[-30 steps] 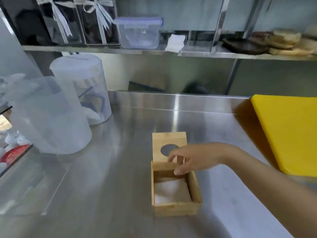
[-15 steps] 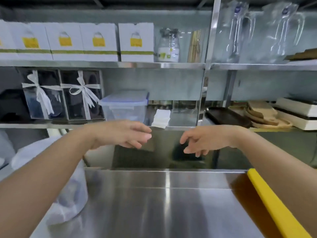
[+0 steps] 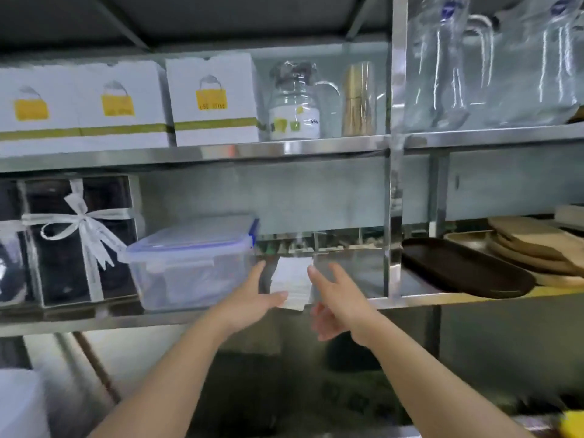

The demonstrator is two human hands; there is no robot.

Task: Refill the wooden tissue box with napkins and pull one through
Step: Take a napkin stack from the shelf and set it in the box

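Both bare arms reach up to the lower metal shelf (image 3: 474, 300), where a small stack of white napkins (image 3: 292, 281) sits at the front edge, slightly overhanging it. The left hand (image 3: 252, 300) is at the stack's left side, fingers (image 3: 259, 270) stretched flat along that edge and the thumb under the near corner; it looks to be touching the stack, but nothing is gripped. The right hand (image 3: 336, 298) is spread open just to the right of the napkins, index finger tip at the top right corner, the other fingers loose and holding nothing. A clear plastic box with a blue-clipped lid (image 3: 192, 263) stands just left of the stack. A dark oval tray (image 3: 464, 270) lies further right, past the upright post (image 3: 393, 184). The wooden tissue box is out of view.
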